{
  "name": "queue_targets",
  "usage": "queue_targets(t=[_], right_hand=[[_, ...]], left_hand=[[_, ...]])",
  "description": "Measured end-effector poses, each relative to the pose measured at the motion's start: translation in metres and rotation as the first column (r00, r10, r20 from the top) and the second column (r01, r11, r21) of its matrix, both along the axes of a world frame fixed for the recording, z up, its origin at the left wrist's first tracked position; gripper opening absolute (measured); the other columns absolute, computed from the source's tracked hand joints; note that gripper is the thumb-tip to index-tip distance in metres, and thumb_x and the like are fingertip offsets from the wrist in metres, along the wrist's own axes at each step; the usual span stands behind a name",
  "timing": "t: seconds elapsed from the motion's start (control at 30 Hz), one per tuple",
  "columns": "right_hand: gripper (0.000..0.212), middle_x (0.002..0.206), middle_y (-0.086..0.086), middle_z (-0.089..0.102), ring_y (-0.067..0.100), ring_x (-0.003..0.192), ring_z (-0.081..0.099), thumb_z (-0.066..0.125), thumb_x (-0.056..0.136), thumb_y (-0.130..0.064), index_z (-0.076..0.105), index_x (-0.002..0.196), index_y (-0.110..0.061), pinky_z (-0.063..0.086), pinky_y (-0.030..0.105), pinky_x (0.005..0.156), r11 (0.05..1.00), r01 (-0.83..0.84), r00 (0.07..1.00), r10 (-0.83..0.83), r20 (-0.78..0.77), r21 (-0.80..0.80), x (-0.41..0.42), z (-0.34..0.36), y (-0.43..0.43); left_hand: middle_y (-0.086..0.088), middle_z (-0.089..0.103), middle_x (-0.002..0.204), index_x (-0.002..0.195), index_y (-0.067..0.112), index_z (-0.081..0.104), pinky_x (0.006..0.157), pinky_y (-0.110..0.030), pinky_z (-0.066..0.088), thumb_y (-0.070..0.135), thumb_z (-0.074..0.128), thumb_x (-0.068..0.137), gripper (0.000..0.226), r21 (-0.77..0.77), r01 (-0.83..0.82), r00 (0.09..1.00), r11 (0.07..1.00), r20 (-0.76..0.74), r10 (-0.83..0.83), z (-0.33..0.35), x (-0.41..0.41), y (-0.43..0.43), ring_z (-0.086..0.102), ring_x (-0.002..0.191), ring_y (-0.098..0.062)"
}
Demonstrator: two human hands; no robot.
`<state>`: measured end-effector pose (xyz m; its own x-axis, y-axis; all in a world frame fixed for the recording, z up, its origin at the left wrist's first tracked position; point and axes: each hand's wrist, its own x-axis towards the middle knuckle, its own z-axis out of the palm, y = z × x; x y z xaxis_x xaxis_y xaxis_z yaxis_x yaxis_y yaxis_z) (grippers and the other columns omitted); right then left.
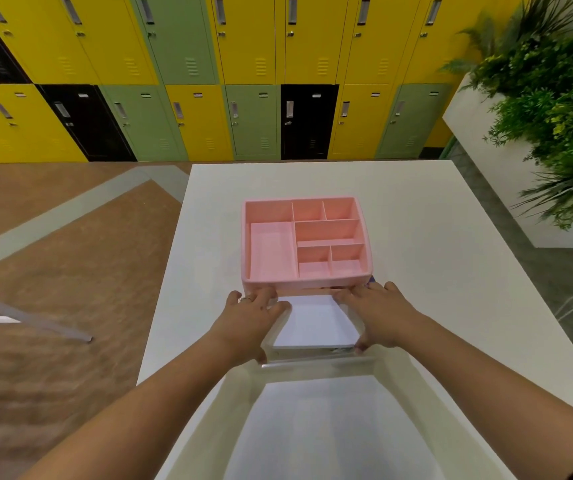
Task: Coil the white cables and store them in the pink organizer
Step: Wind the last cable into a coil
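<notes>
- Nearest, at the bottom edge: a clear bin (209,427), blurred, set on the white worktop (434,237).
- Just beyond: left hand (254,317) and right hand (378,313) clasping the two sides of a clear drawer (313,323), thumbs hooked at its near corners, fingers laid forward towards the organizer's front; neither hand slack.
- Drawer partly out from the base of the pink organizer (306,282); top compartments all bare.
- Step in hand, by the look of it: opening up storage ahead of any coiling, so barely begun.
- No white cables plainly visible on the worktop; whereabouts impossible to tell.
- Next move: probably letting go of the drawer, finding a cable, winding it into neat loops.
- Farthest: coloured lockers (191,46) and a planter (486,150).
</notes>
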<state>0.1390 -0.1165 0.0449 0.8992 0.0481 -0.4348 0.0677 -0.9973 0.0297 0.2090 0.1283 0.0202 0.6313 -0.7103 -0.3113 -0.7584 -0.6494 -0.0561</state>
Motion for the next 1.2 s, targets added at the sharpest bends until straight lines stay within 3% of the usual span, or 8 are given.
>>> queue_targets(t=[0.23,0.5,0.73,0.87,0.97,1.1,1.2], right_hand=[[0.100,0.149,-0.012,0.032,0.017,0.121,0.048,0.078,0.063,-0.060,0.027,0.145,-0.035,0.039,0.037,0.093,0.998,-0.032,0.998,0.029,0.054,0.063,-0.007,-0.001,-0.008],[0.094,0.153,-0.010,0.027,0.019,0.118,0.051,0.078,0.068,-0.052,0.029,0.146,-0.034,0.044,0.032,0.086,0.994,-0.064,0.998,0.061,0.030,0.091,-0.008,0.001,-0.013],[0.098,0.151,-0.001,0.027,0.025,0.111,0.055,0.082,0.065,-0.050,0.029,0.145,-0.033,0.051,0.038,0.085,0.998,-0.045,0.999,0.046,-0.015,0.053,-0.001,-0.006,-0.011],[0.109,0.155,-0.001,0.015,0.025,0.094,0.062,0.085,0.064,-0.042,0.014,0.146,-0.036,0.055,0.036,0.076,0.995,0.014,1.000,-0.011,-0.029,0.097,-0.004,-0.011,-0.010],[0.110,0.157,-0.003,0.015,0.026,0.099,0.061,0.083,0.069,-0.041,0.009,0.150,-0.034,0.055,0.037,0.076,0.998,0.004,0.998,0.000,-0.060,0.069,-0.001,-0.009,-0.008],[0.108,0.154,0.000,0.027,0.026,0.108,0.058,0.081,0.071,-0.041,0.009,0.151,-0.029,0.054,0.039,0.079,0.999,-0.017,0.995,0.020,-0.099,0.030,0.003,-0.006,-0.006],[0.107,0.156,-0.001,0.024,0.025,0.115,0.055,0.080,0.072,-0.040,0.009,0.152,-0.027,0.054,0.038,0.081,1.000,-0.020,0.994,0.021,-0.109,0.016,0.002,-0.004,-0.005]], left_hand=[[-0.005,0.018,0.153,0.149,0.031,0.010,0.109,-0.048,0.026,0.048,0.078,0.068,0.107,-0.052,0.023,1.000,0.998,0.014,-0.023,-0.003,-0.002,0.006,0.033,0.137,-0.027],[-0.007,0.019,0.149,0.148,0.032,0.009,0.104,-0.045,0.037,0.045,0.079,0.068,0.107,-0.055,0.030,0.999,0.998,-0.025,-0.031,-0.010,-0.001,0.003,0.031,0.134,-0.031],[-0.010,0.027,0.143,0.147,0.031,0.010,0.102,-0.044,0.038,0.044,0.081,0.064,0.110,0.003,0.024,1.000,1.000,-0.012,-0.023,-0.010,-0.001,-0.003,0.036,0.130,-0.032],[-0.011,0.031,0.138,0.147,0.031,0.009,0.101,-0.041,0.040,0.046,0.081,0.064,0.110,0.025,0.048,0.999,0.999,0.010,-0.049,-0.010,0.000,-0.004,0.039,0.127,-0.031],[-0.012,0.031,0.141,0.149,0.031,0.006,0.104,-0.041,0.038,0.048,0.080,0.067,0.111,0.051,0.047,0.999,0.998,-0.004,-0.047,-0.007,0.000,-0.004,0.036,0.130,-0.031],[-0.011,0.018,0.153,0.153,0.031,-0.001,0.113,-0.045,0.028,0.044,0.077,0.074,0.112,0.121,0.039,0.991,0.992,-0.134,-0.023,0.004,0.006,-0.006,0.023,0.141,-0.031],[-0.008,0.006,0.160,0.153,0.034,0.001,0.118,-0.049,0.017,0.042,0.073,0.081,0.102,0.134,0.007,0.956,0.991,-0.293,0.033,0.014,0.015,-0.008,0.011,0.147,-0.029]])
